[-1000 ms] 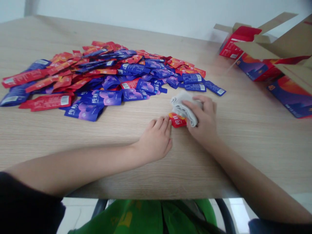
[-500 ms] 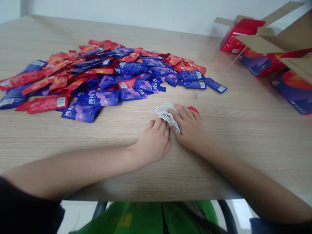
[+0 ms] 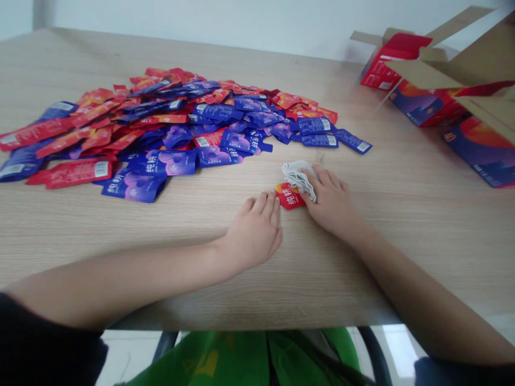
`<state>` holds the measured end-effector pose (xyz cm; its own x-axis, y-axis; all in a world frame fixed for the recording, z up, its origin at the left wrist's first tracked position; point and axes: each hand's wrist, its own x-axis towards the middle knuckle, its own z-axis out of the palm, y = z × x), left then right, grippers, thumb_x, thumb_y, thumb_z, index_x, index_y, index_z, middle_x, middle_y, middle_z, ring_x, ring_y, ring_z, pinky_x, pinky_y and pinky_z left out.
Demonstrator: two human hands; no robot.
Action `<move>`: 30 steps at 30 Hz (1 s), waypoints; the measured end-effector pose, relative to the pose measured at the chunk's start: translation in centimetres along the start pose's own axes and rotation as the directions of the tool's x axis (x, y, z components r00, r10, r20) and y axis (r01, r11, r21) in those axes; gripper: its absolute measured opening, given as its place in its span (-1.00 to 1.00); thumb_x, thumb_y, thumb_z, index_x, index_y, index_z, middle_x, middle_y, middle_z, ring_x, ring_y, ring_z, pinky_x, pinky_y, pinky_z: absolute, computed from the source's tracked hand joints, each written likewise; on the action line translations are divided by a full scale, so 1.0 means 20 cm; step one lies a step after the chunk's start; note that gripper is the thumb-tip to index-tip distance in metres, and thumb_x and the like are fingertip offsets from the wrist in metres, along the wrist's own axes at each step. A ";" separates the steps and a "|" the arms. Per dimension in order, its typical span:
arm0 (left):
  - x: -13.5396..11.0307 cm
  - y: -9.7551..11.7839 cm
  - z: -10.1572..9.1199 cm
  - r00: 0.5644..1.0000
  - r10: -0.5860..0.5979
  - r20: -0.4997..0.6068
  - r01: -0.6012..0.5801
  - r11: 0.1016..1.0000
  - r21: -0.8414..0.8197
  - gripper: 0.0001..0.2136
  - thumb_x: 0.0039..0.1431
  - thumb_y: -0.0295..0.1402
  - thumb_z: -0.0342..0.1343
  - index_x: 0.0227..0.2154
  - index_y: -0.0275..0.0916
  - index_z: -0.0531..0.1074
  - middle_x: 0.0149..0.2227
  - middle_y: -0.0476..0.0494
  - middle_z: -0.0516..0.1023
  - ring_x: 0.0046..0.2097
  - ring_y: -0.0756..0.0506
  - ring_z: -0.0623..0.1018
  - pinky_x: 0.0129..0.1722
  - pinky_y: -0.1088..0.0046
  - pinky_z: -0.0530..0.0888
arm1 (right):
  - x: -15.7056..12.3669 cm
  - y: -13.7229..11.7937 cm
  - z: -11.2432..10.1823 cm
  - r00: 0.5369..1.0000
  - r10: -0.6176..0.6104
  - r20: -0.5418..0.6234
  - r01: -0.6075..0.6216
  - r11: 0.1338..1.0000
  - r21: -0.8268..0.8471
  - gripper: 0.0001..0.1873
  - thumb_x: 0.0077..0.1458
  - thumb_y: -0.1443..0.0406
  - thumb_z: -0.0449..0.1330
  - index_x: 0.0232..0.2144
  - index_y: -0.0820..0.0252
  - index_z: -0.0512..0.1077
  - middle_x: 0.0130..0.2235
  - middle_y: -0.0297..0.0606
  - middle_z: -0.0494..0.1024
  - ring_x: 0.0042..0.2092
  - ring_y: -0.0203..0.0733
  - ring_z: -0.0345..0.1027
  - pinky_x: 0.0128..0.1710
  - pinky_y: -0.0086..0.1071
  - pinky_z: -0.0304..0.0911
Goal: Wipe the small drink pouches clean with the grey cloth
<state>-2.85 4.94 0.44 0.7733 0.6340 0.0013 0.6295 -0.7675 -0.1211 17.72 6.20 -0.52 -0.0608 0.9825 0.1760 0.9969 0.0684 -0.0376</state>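
Note:
A red pouch [image 3: 290, 197] with white lettering lies flat on the table in front of me. The fingers of my left hand [image 3: 254, 228] are together and press on its left edge, so that end is hidden. My right hand [image 3: 330, 198] grips a folded white cloth [image 3: 300, 176] and presses it on the pouch's right part, which the cloth and hand cover. Beyond my hands spreads a heap of red pouches [image 3: 78, 170] and blue-purple pouches [image 3: 147, 162]. The closest blue one [image 3: 354, 140] at the heap's right end lies apart from my right hand.
Open cardboard boxes in red and blue stand at the right: one red box [image 3: 388, 67] at the back, another [image 3: 428, 104] before it, and a nearer one [image 3: 483, 153]. Their flaps stick out over the wooden table [image 3: 402, 225]. The table's front edge runs below my forearms.
My right hand and the cloth have slid right and slightly away from my left hand, uncovering the red pouch's lettering. My left hand has stayed in place.

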 end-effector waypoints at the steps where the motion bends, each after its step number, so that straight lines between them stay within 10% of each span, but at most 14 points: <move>1: 0.00 0.00 0.00 1.000 0.000 0.004 0.000 1.000 -0.003 -0.44 0.35 -0.27 -0.19 0.26 -0.63 0.16 0.31 -0.56 0.20 0.30 -0.38 0.27 0.18 0.08 0.31 | 0.00 0.01 0.00 1.000 0.008 0.002 -0.008 1.000 0.012 -0.45 0.30 0.15 -0.07 0.26 0.20 0.26 0.33 0.01 0.21 0.28 0.18 0.13 0.16 0.11 0.15; 10: 0.00 0.00 0.01 1.000 0.005 -0.015 -0.005 1.000 -0.013 -0.43 0.35 -0.26 -0.18 0.25 -0.65 0.16 0.30 -0.59 0.20 0.29 -0.41 0.27 0.15 0.07 0.33 | 0.05 0.14 -0.01 0.988 0.123 -0.098 -0.080 0.931 0.356 -0.55 0.25 0.23 0.00 0.12 0.23 0.40 0.14 -0.01 0.47 0.13 0.13 0.36 0.10 0.05 0.28; 17: 0.00 -0.01 0.01 0.999 0.012 -0.039 -0.012 1.000 -0.015 -0.43 0.35 -0.26 -0.18 0.25 -0.65 0.17 0.29 -0.60 0.22 0.27 -0.42 0.29 0.13 0.08 0.34 | 0.01 0.06 -0.05 0.928 -0.046 -0.370 0.205 0.892 0.402 -0.45 0.20 0.40 -0.03 0.22 0.11 0.27 0.20 -0.17 0.42 0.22 -0.05 0.27 0.22 -0.07 0.16; 24: 0.00 -0.01 0.00 0.998 0.025 -0.065 -0.025 1.000 -0.009 -0.51 0.33 -0.26 -0.16 0.07 -0.60 0.40 0.10 -0.57 0.45 0.16 -0.43 0.40 0.08 0.07 0.36 | -0.03 -0.13 0.00 0.866 -0.492 -0.096 0.500 0.837 0.223 -0.34 0.06 0.50 -0.06 0.24 0.22 0.27 0.32 -0.12 0.26 0.35 -0.08 0.04 0.30 -0.09 0.00; 30: 0.00 -0.01 0.00 0.999 0.013 -0.044 -0.012 1.000 0.015 -0.46 0.34 -0.26 -0.18 0.18 -0.64 0.27 0.20 -0.58 0.35 0.24 -0.41 0.32 0.13 0.09 0.33 | -0.04 -0.11 0.00 0.923 -0.385 -0.004 0.381 0.914 0.137 -0.30 0.02 0.48 -0.03 0.26 0.35 0.23 0.33 -0.02 0.22 0.35 -0.03 0.03 0.32 -0.08 -0.10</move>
<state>-2.99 4.97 0.47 0.7839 0.6193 0.0439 0.6188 -0.7737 -0.1360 15.66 5.33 -0.52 -0.4393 0.8800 0.1805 0.8815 0.4609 -0.1020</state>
